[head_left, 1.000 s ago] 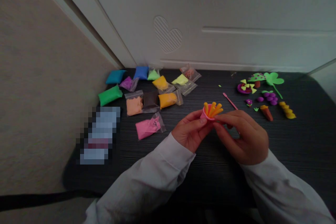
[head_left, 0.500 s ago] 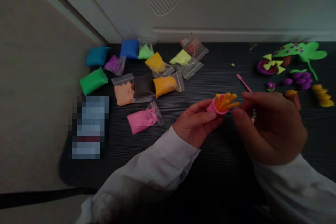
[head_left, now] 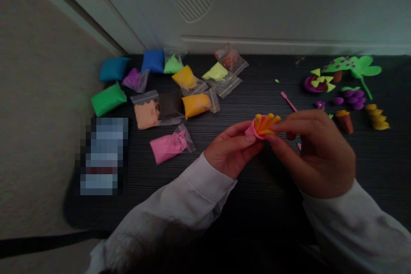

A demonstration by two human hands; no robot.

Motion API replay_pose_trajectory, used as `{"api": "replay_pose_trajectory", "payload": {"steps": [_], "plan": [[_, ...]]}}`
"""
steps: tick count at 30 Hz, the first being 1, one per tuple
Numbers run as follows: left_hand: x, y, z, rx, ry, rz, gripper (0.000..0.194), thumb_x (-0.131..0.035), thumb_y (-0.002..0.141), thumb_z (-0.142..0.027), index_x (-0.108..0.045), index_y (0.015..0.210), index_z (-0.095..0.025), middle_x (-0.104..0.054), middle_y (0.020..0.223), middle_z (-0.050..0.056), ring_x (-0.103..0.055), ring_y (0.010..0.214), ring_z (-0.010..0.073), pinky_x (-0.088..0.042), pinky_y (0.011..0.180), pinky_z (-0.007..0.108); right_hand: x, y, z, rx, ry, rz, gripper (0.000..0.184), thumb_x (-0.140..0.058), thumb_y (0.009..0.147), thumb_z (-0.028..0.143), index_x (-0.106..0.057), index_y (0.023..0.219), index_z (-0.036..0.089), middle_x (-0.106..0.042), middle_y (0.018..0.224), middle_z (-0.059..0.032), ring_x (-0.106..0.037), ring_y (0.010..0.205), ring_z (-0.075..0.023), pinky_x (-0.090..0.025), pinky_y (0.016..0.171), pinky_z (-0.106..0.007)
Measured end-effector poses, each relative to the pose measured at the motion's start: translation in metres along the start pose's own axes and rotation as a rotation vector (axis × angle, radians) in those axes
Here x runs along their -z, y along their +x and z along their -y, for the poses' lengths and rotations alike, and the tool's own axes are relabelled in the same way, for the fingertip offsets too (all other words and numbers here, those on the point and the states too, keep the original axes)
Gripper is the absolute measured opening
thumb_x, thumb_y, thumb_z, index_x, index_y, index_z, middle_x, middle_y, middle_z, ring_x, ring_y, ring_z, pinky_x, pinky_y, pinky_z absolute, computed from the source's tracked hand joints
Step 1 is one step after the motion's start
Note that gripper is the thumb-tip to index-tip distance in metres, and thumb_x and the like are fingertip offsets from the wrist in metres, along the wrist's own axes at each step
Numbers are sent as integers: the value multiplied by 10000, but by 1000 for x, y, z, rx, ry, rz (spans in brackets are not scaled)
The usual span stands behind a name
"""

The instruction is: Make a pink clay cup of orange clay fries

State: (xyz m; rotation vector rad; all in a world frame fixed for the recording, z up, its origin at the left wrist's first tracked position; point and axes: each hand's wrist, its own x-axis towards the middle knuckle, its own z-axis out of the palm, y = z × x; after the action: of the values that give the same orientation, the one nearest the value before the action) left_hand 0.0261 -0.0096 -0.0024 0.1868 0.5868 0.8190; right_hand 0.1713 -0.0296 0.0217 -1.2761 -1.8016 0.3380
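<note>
My left hand [head_left: 230, 150] is closed around a small pink clay cup [head_left: 251, 129], tilted with its mouth to the right. Several yellow-orange clay fries [head_left: 266, 123] stick out of the cup. Thumb and forefinger of my right hand [head_left: 316, 152] pinch the end of the lowest fry at the cup's right rim. A pink modelling tool [head_left: 289, 102] lies just beyond my right hand, which hides part of it.
Bags of coloured clay, including a pink bag [head_left: 168, 146] and an orange one [head_left: 196, 105], lie left on the dark table [head_left: 199, 188]. A phone [head_left: 104, 156] is at the left edge. Clay grapes [head_left: 355, 97] and a green clay flower [head_left: 364, 67] sit right.
My right hand has moved left to the cup, and its fingertips have closed on a fry. My left hand still holds the cup. The whole view has shifted slightly.
</note>
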Motion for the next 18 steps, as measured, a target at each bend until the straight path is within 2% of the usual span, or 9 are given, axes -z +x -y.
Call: {"api": "replay_pose_trajectory", "payload": {"steps": [7,14,18], "plan": [[-1,-1,0,-2,-5,0,289,-566,671,-54,-600,947,-135,-649,945,25,-605,832,105,-423,836,241,0,1,-2,-28,128,-25,229,-633,675,100,-606,870,217,-580,820,-24,-552,756,-160,-462,640,-320],[0,-2,0,0,18,0,291,-588,667,-74,-604,950,-142,-650,933,22,-613,814,110,-417,864,263,2,2,-1,3,120,7,234,-628,679,81,-604,873,209,-612,813,-17,-561,752,-151,-459,663,-318],[-1,-2,0,1,3,14,294,-592,663,-63,-609,948,-134,-654,938,28,-615,827,111,-439,824,235,3,2,-1,8,132,-11,232,-637,666,75,-609,857,205,-619,812,-12,-567,766,-152,-467,671,-313]]}}
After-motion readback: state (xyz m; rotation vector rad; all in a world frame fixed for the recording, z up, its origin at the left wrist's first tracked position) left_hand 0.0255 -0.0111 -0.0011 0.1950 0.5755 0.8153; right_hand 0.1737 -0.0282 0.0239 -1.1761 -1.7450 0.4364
